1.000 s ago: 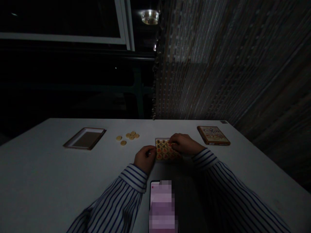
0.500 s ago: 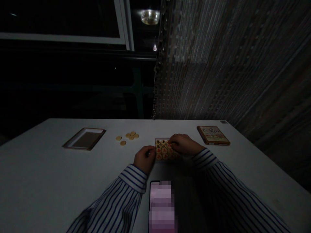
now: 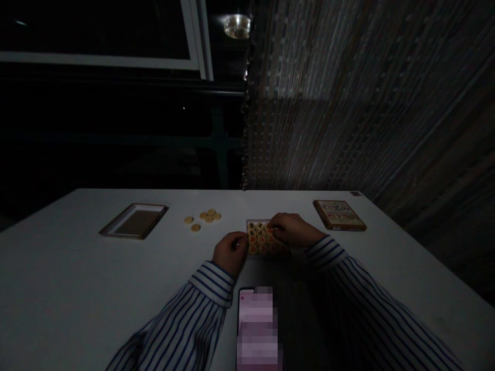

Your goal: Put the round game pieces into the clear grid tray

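Note:
In front of me lies a small shallow tray [image 3: 266, 256] with rows of round Chinese chess pieces [image 3: 262, 240], marked in red and black. My left hand [image 3: 231, 253] is closed, thumb and fingertips pinching the tray's left edge. From the right, my right hand [image 3: 293, 230] reaches over the tray, its fingers bent together and its fingertips on a piece in the upper rows. That hand hides the tray's right part. Several loose pieces [image 3: 209, 219], plain side up, lie on the table left of the tray.
At the left of the white table [image 3: 96, 278] lies an open box half [image 3: 135, 222]. A printed box lid [image 3: 340, 215] lies at the right. A phone [image 3: 246, 309] with a lit screen is near me, between my forearms. Behind the table hangs a bead curtain [image 3: 309, 103].
Both hands stay in nearly the same place at the tray. The loose pieces and boxes have not moved. The view has shifted very slightly.

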Action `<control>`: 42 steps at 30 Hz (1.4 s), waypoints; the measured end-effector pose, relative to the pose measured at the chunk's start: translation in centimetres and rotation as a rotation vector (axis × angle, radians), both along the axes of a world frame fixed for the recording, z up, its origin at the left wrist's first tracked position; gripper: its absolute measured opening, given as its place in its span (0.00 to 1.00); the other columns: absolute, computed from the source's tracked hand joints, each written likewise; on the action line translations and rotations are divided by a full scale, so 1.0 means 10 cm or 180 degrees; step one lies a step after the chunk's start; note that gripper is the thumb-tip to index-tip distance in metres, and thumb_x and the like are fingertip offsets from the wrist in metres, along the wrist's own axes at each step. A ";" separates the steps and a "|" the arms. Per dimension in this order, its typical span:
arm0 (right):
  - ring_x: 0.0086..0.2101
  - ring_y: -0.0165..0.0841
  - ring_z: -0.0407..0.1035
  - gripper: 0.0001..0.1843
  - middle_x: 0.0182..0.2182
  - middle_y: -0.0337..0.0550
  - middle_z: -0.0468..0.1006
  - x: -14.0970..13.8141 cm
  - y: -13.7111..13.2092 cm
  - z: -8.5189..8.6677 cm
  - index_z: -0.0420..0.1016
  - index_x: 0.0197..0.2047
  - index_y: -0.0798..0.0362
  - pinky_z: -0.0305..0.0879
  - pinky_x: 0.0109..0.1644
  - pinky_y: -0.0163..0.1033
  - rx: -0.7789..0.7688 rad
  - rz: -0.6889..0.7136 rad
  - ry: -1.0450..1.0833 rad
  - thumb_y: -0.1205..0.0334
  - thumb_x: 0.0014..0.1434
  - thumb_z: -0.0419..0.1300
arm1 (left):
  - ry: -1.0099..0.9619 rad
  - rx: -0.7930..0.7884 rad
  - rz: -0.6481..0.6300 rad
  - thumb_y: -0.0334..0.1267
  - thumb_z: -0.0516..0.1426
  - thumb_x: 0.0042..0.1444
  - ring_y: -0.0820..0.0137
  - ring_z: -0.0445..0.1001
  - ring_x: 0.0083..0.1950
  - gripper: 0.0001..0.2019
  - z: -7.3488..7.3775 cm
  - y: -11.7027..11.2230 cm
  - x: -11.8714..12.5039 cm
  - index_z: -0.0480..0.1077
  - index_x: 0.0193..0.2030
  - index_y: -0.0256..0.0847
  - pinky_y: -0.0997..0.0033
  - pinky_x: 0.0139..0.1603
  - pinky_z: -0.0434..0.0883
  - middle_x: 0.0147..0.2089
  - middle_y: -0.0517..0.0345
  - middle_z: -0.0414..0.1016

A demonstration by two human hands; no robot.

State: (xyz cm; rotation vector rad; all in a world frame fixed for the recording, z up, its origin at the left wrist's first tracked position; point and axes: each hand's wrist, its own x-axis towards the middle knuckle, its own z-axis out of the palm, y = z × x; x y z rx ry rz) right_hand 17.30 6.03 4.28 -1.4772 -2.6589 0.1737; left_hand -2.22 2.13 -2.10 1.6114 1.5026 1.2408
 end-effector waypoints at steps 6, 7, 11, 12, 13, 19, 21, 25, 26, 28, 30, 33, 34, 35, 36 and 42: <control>0.43 0.34 0.64 0.16 0.42 0.43 0.73 0.00 0.00 0.02 0.72 0.42 0.50 0.53 0.47 0.35 -0.0036 -0.0032 0.0014 0.62 0.52 0.50 | 0.0016 0.0013 -0.0019 0.40 0.53 0.46 0.69 0.72 0.35 0.10 0.04 -0.02 -0.01 0.72 0.32 0.37 0.69 0.38 0.69 0.33 0.54 0.75; 0.43 0.34 0.64 0.16 0.42 0.43 0.73 0.00 0.00 0.02 0.72 0.43 0.50 0.53 0.47 0.35 -0.0032 -0.0046 0.0010 0.62 0.51 0.50 | 0.0021 0.0018 -0.0011 0.39 0.53 0.46 0.69 0.72 0.35 0.10 0.05 -0.02 -0.01 0.72 0.32 0.37 0.69 0.38 0.69 0.33 0.54 0.75; 0.42 0.34 0.64 0.16 0.41 0.42 0.73 0.04 -0.01 0.07 0.72 0.43 0.50 0.54 0.46 0.35 0.0060 -0.0034 0.0042 0.62 0.52 0.50 | 0.0055 0.0007 0.0015 0.39 0.53 0.47 0.68 0.72 0.35 0.11 0.04 -0.02 -0.01 0.72 0.33 0.37 0.68 0.38 0.69 0.33 0.53 0.75; 0.42 0.34 0.65 0.16 0.41 0.42 0.73 0.05 -0.01 0.09 0.72 0.42 0.50 0.54 0.46 0.35 0.0093 -0.0051 0.0058 0.62 0.52 0.50 | 0.0055 0.0004 0.0019 0.40 0.53 0.47 0.68 0.72 0.35 0.11 0.03 -0.01 -0.01 0.72 0.33 0.37 0.68 0.38 0.69 0.33 0.53 0.75; 0.41 0.34 0.65 0.16 0.41 0.43 0.73 0.06 -0.01 0.11 0.71 0.42 0.51 0.54 0.45 0.35 0.0132 -0.0084 0.0074 0.61 0.52 0.50 | 0.0045 -0.0001 0.0017 0.40 0.53 0.47 0.68 0.72 0.35 0.11 0.03 -0.01 -0.01 0.72 0.33 0.37 0.68 0.38 0.69 0.33 0.53 0.75; 0.40 0.34 0.66 0.15 0.40 0.45 0.73 0.12 -0.04 0.19 0.71 0.41 0.53 0.55 0.42 0.36 0.0357 -0.0410 0.0026 0.61 0.54 0.47 | 0.0024 -0.0016 0.0003 0.41 0.53 0.47 0.67 0.73 0.35 0.12 -0.01 0.01 -0.03 0.72 0.34 0.37 0.66 0.39 0.69 0.33 0.53 0.76; 0.40 0.35 0.66 0.16 0.40 0.45 0.73 0.13 -0.05 0.21 0.70 0.42 0.53 0.56 0.41 0.36 0.0387 -0.0531 0.0049 0.61 0.55 0.46 | 0.0033 -0.0017 -0.0009 0.41 0.53 0.46 0.67 0.73 0.35 0.12 0.00 0.01 -0.03 0.72 0.34 0.37 0.66 0.39 0.70 0.33 0.53 0.76; 0.42 0.35 0.65 0.17 0.42 0.47 0.73 0.15 -0.07 0.23 0.69 0.44 0.53 0.56 0.42 0.35 0.0280 -0.0663 0.0086 0.60 0.56 0.46 | 0.0021 -0.0046 -0.0001 0.41 0.54 0.45 0.67 0.73 0.36 0.11 0.03 -0.01 -0.03 0.72 0.33 0.37 0.65 0.40 0.69 0.33 0.54 0.76; 0.42 0.35 0.65 0.17 0.42 0.47 0.72 0.16 -0.08 0.24 0.68 0.45 0.53 0.56 0.42 0.36 0.0256 -0.0663 0.0100 0.60 0.56 0.46 | 0.0018 -0.0059 0.0000 0.41 0.54 0.45 0.66 0.73 0.36 0.12 0.04 -0.01 -0.03 0.72 0.33 0.37 0.65 0.41 0.69 0.33 0.53 0.76; 0.43 0.36 0.65 0.18 0.43 0.46 0.72 0.18 -0.08 0.24 0.67 0.46 0.53 0.56 0.43 0.36 0.0226 -0.0655 0.0145 0.60 0.55 0.46 | -0.0013 -0.0088 -0.0027 0.42 0.54 0.45 0.66 0.73 0.36 0.12 0.06 -0.02 -0.03 0.72 0.33 0.37 0.65 0.41 0.70 0.33 0.53 0.76; 0.43 0.36 0.65 0.18 0.44 0.47 0.71 0.20 -0.08 0.22 0.65 0.48 0.52 0.57 0.43 0.37 0.0154 -0.0679 0.0191 0.60 0.55 0.46 | -0.0073 -0.0084 -0.0031 0.43 0.55 0.45 0.67 0.73 0.36 0.13 0.07 -0.03 -0.03 0.72 0.33 0.37 0.65 0.41 0.70 0.33 0.53 0.76; 0.44 0.37 0.65 0.20 0.45 0.48 0.71 0.23 -0.05 0.18 0.62 0.51 0.53 0.57 0.44 0.38 0.0029 -0.0715 0.0270 0.59 0.55 0.47 | -0.0113 -0.0097 0.0000 0.43 0.55 0.44 0.67 0.73 0.35 0.13 0.08 -0.03 -0.03 0.72 0.33 0.37 0.65 0.41 0.70 0.32 0.54 0.76; 0.44 0.37 0.65 0.21 0.45 0.49 0.71 0.23 -0.04 0.16 0.62 0.51 0.53 0.57 0.44 0.38 0.0003 -0.0714 0.0312 0.59 0.55 0.47 | -0.0114 -0.0103 0.0008 0.43 0.55 0.44 0.67 0.73 0.35 0.13 0.08 -0.03 -0.03 0.72 0.32 0.37 0.65 0.40 0.70 0.32 0.54 0.76; 0.44 0.37 0.65 0.21 0.45 0.50 0.70 0.24 -0.02 0.13 0.62 0.52 0.54 0.56 0.45 0.38 -0.0044 -0.0706 0.0357 0.60 0.55 0.46 | -0.0115 -0.0110 0.0004 0.44 0.55 0.44 0.66 0.74 0.36 0.13 0.07 -0.03 -0.03 0.72 0.33 0.37 0.65 0.41 0.70 0.32 0.54 0.76; 0.45 0.37 0.65 0.21 0.45 0.51 0.70 0.25 -0.01 0.11 0.62 0.51 0.56 0.56 0.46 0.38 -0.0092 -0.0692 0.0442 0.61 0.55 0.46 | -0.0116 -0.0105 0.0002 0.44 0.55 0.44 0.66 0.74 0.36 0.13 0.07 -0.03 -0.03 0.72 0.33 0.37 0.65 0.41 0.70 0.32 0.54 0.76; 0.43 0.35 0.66 0.21 0.43 0.50 0.72 0.27 0.07 -0.01 0.63 0.51 0.58 0.59 0.44 0.35 -0.0337 -0.0608 0.0582 0.63 0.55 0.45 | -0.0082 -0.0175 -0.0127 0.43 0.54 0.46 0.66 0.73 0.38 0.13 0.10 -0.07 -0.05 0.71 0.35 0.38 0.65 0.42 0.70 0.35 0.53 0.76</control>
